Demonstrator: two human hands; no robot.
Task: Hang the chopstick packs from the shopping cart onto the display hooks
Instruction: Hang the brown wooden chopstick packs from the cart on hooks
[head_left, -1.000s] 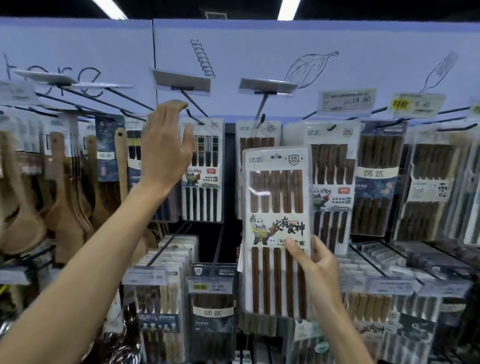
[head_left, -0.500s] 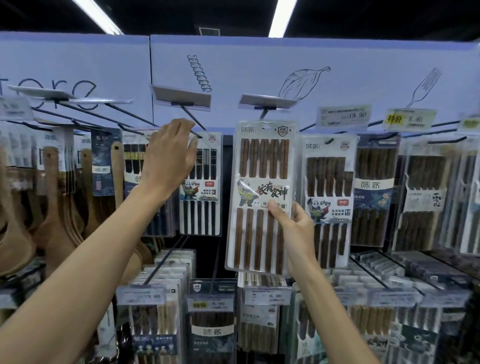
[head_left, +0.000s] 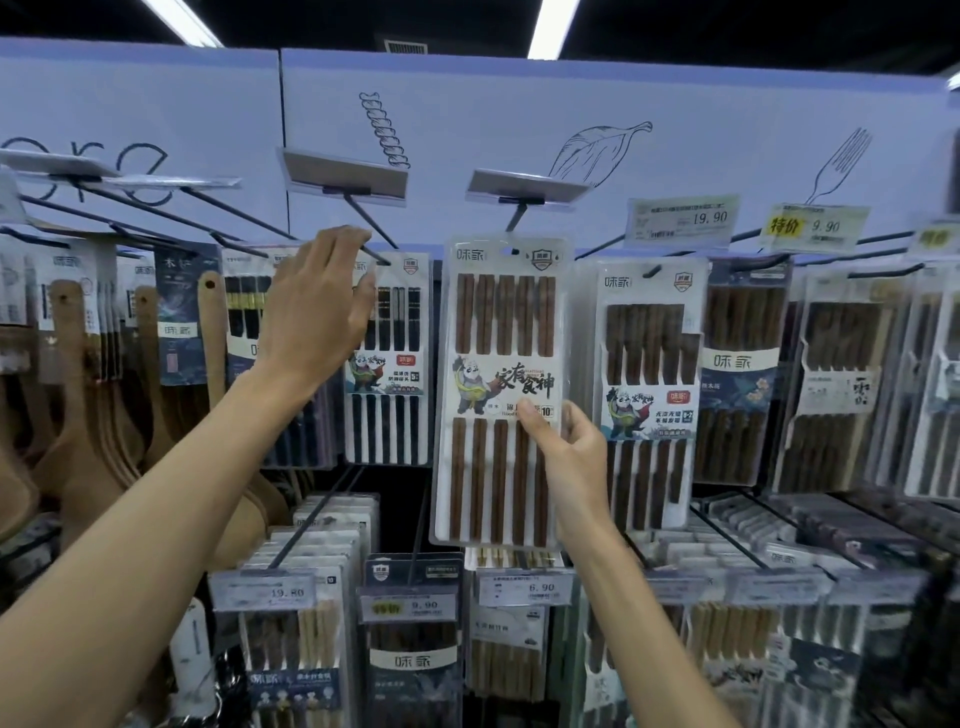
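My right hand (head_left: 569, 457) grips a clear chopstick pack (head_left: 498, 332) of brown wooden chopsticks by its lower right side, thumb on the front label. The pack is upright, its top hang hole level with the black display hook (head_left: 517, 218) under a grey tag holder; whether the hook is through the hole cannot be told. My left hand (head_left: 317, 312) is raised to the left, fingers loosely curved, fingertips at the neighbouring hook (head_left: 376, 254) above a pack of dark chopsticks (head_left: 389, 358).
Hanging chopstick packs (head_left: 649, 374) fill the hooks to the right and the lower rows. Wooden spoons and spatulas (head_left: 78, 415) hang at the left. Price tags (head_left: 683, 221) stick out on hook ends. A pale header board (head_left: 519, 104) runs above.
My right hand has lifted the pack from the lower row up to the top hook. My left hand has dropped slightly toward the neighbouring hook.
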